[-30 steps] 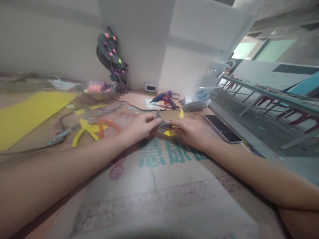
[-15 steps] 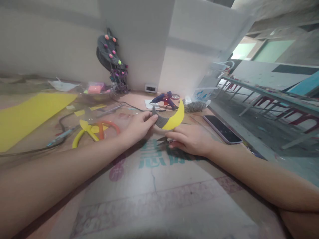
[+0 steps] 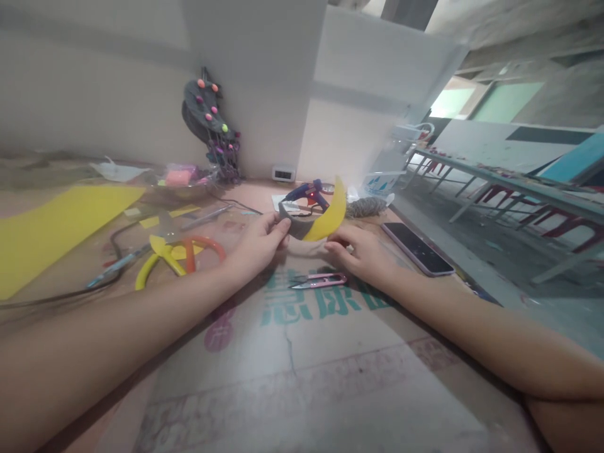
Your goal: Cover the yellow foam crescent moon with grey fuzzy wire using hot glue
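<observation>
A crescent [image 3: 334, 211], bare yellow at its right end and wrapped in dark grey yarn [image 3: 300, 228] on its left part, is held up above the table. My left hand [image 3: 267, 239] pinches its wrapped left end between thumb and fingers. Just below the yellow end, my right hand [image 3: 361, 251] has thumb and fingers closed together; a thin grey strand seems to run from them toward the left hand. Pink-handled thread snips [image 3: 321, 280] lie on the printed board below both hands.
Behind the crescent is a blue glue gun [image 3: 304, 191] with a red light. Yellow- and orange-handled tools [image 3: 159, 255] lie left, near a yellow sheet [image 3: 61, 226]. A phone [image 3: 418, 248] and a grey yarn bundle [image 3: 365, 207] are right. A decorated dark crescent [image 3: 201, 110] stands against the wall.
My right hand has let go of the thread snips, which now lie on the board, and has moved up to the crescent's underside. My left hand keeps its hold.
</observation>
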Demonstrator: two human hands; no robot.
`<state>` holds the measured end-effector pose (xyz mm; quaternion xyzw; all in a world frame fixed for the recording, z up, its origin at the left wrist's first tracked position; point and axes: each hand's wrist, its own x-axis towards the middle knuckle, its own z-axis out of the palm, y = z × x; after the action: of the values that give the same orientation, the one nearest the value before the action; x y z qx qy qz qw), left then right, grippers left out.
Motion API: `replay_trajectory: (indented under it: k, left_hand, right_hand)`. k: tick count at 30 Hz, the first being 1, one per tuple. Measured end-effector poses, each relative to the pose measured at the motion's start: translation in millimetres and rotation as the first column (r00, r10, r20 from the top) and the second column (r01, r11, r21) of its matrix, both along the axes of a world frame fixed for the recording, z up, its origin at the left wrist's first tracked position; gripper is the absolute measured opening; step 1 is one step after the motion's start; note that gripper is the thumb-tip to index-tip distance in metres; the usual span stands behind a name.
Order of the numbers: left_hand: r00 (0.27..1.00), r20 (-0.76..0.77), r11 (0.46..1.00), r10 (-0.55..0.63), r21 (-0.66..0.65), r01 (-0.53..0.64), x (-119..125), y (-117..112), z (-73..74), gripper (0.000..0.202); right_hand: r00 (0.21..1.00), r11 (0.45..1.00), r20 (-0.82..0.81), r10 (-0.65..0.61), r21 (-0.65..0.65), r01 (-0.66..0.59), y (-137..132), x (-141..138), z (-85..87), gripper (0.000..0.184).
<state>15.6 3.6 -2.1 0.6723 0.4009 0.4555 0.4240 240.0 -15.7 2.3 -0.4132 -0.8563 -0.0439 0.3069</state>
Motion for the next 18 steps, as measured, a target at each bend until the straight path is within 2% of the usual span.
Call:
replay_trajectory:
  k: [2, 4, 7, 10, 13, 15, 18]
  left_hand:
    - [1.000, -0.014, 1.000, -0.018, 0.016, 0.018, 0, 0, -0.4, 0.027]
    - [0.999, -0.029, 0.999, -0.041, 0.035, 0.042, 0, 0, -1.6, 0.026]
    - [0.998, -0.045, 0.998, -0.050, 0.044, 0.052, 1, 1, -3.3, 0.025]
    - [0.998, -0.031, 0.998, -0.063, 0.015, 0.063, 2, 2, -4.0, 0.032]
    - [0.998, -0.014, 0.997, -0.055, -0.057, 0.054, 2, 5, -4.8, 0.046]
    - [0.999, -0.012, 0.997, -0.032, -0.070, 0.031, 1, 7, -5.6, 0.047]
    - [0.999, 0.019, 0.998, -0.039, -0.042, 0.040, 0, 10, -7.1, 0.038]
  right_hand:
    - [0.986, 0.990, -0.146, -0.078, -0.124, 0.060, 4, -1, -2.0, 0.027]
    - [0.959, 0.980, -0.269, -0.093, -0.193, 0.040, 6, -2, -3.6, 0.026]
    - [0.940, 0.988, -0.335, -0.068, -0.151, 0.017, 5, -2, -5.3, 0.023]
    - [0.975, 0.999, -0.222, 0.017, 0.034, -0.010, 0, -1, -6.7, 0.013]
    - [0.982, 0.961, 0.043, 0.185, 0.199, -0.190, -3, -1, -6.6, 0.008]
    - [0.948, 0.933, 0.211, 0.237, 0.221, -0.282, -4, -2, -5.5, 0.011]
    - [0.920, 0.926, 0.305, 0.247, 0.206, -0.317, -6, -5, -3.6, 0.015]
